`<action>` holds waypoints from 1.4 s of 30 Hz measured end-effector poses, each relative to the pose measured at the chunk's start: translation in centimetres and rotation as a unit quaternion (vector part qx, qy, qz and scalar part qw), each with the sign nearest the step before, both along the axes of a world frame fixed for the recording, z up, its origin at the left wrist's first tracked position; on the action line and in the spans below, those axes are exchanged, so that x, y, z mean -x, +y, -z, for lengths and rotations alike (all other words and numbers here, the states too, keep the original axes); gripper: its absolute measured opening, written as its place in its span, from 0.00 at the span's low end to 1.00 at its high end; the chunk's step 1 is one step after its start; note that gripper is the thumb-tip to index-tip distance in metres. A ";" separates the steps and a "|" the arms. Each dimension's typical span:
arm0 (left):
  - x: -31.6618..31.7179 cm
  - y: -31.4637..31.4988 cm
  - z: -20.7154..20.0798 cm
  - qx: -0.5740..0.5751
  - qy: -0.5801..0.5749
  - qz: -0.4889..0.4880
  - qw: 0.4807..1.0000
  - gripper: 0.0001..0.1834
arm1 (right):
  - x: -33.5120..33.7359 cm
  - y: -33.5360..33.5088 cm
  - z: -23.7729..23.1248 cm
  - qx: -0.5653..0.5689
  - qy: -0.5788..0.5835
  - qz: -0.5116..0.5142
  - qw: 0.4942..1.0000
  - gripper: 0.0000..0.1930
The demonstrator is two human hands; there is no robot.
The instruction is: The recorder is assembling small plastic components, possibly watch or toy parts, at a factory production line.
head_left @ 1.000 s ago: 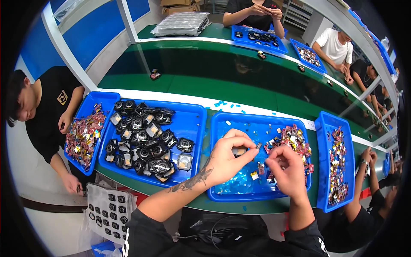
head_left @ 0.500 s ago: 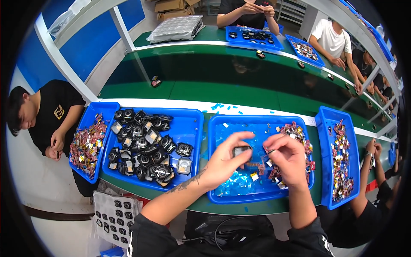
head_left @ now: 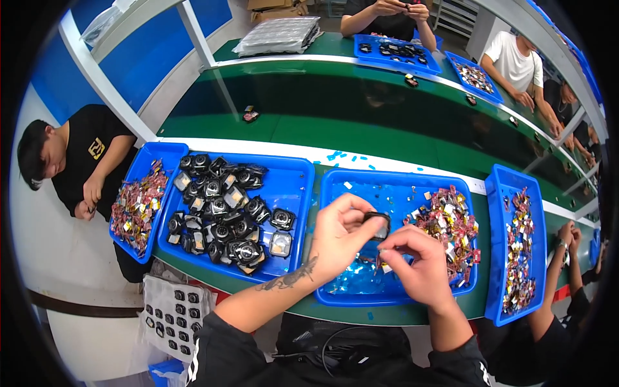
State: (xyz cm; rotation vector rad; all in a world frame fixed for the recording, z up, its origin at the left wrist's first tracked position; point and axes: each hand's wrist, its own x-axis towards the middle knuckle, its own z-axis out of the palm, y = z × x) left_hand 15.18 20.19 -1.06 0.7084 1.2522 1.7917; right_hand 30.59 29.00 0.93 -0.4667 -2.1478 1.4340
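Observation:
My left hand (head_left: 340,233) grips a small black square watch-like case (head_left: 379,226) between thumb and fingers, above a blue tray (head_left: 327,193). To its right, close to the case, my right hand (head_left: 422,267) has thumb and forefinger pinched together. Whatever lies in that pinch is too small to make out. Under my hands the tray holds bits of shiny blue film (head_left: 361,274) and, on its right side, a heap of small red circuit boards (head_left: 451,222) with white and yellow parts.
Left stands a blue tray (head_left: 298,193) of black cases (head_left: 219,219), beside a narrower tray of small boards (head_left: 138,206). Another narrow tray (head_left: 495,213) of boards is at right. Beyond runs a green conveyor (head_left: 290,122). Co-workers sit left, right and opposite.
My left hand has turned, so the black case now shows more fully. My right hand has moved slightly down and left, nearer the case. The whole view has shifted a little.

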 end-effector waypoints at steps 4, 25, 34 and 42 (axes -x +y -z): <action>-0.2 -0.5 0.1 0.011 -0.078 0.059 0.995 0.14 | 0.6 0.0 -0.2 -0.051 0.023 0.117 0.992 0.05; -1.3 -0.9 0.6 -0.045 -0.077 0.107 0.990 0.19 | 1.0 -0.7 -1.5 -0.167 0.007 0.166 0.972 0.06; -1.6 -0.9 1.1 -0.048 -0.026 0.098 0.994 0.20 | 1.1 -0.4 -1.8 -0.180 -0.005 0.156 0.971 0.06; -1.5 -1.2 1.1 -0.037 0.001 0.102 0.994 0.19 | 0.7 -0.1 -1.8 -0.239 -0.003 0.157 0.958 0.08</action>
